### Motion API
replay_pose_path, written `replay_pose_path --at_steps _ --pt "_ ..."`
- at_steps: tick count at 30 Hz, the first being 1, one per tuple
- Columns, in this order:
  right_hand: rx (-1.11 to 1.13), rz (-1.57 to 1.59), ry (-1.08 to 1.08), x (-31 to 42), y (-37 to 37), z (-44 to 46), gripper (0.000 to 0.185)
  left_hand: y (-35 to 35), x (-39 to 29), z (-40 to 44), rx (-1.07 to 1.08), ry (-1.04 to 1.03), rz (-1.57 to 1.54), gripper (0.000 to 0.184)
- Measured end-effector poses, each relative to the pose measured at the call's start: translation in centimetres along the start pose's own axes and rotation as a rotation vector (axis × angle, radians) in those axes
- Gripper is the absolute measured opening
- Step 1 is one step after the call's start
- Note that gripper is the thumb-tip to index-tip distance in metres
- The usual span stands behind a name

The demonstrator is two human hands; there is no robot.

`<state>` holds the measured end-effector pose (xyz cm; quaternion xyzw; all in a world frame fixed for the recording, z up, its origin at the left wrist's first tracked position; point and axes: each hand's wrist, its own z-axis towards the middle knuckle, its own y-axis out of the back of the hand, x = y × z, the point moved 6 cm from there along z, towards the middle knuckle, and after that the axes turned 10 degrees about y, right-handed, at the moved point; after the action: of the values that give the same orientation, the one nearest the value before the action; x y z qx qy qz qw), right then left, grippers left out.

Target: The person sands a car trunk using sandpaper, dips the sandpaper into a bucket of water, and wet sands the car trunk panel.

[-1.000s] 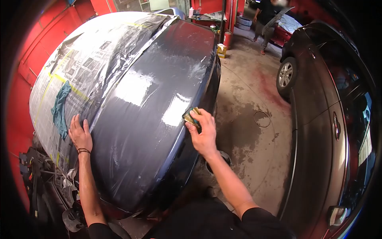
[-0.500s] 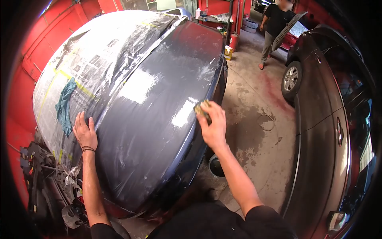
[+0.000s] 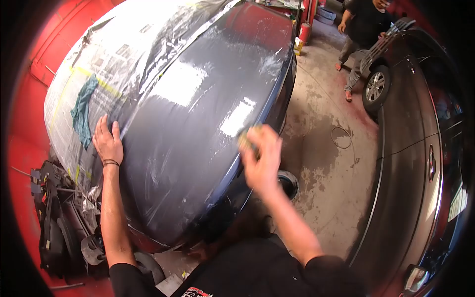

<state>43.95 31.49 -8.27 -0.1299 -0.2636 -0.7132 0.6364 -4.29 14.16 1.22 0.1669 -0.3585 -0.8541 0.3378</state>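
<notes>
My left hand [image 3: 108,141] rests flat with spread fingers on the masking sheet, by the edge of the dark car panel [image 3: 168,148]. A teal cloth [image 3: 84,111] lies on the sheet just beyond its fingertips. My right hand [image 3: 263,153], blurred by motion, is wrapped round a small yellowish-green sanding block [image 3: 245,140] at the panel's right edge. Pale smears and bright reflections cover the grey part of the panel; its far end is dark red. Newspaper and plastic held with yellow tape form the masking sheet [image 3: 106,62].
A black car [image 3: 405,173] stands on the right. Another person [image 3: 366,29] walks between the cars, carrying a grille-like part [image 3: 386,42]. A bucket [image 3: 288,184] and a coiled wire [image 3: 341,137] are on the floor. Black car parts [image 3: 57,218] lie at lower left.
The view has shifted, so the panel sits higher in it. The other person has come nearer with the grille-like part. My right hand has moved slightly nearer along the panel edge; my left hand stays put.
</notes>
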Motion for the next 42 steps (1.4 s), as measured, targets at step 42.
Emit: replay_pose_path --at_steps 42 --pt "0.055 -0.164 -0.044 24.0 -4.4 -17.7 0.047 0.1 -2.6 0.4 0.153 0.075 0.041 0.072"
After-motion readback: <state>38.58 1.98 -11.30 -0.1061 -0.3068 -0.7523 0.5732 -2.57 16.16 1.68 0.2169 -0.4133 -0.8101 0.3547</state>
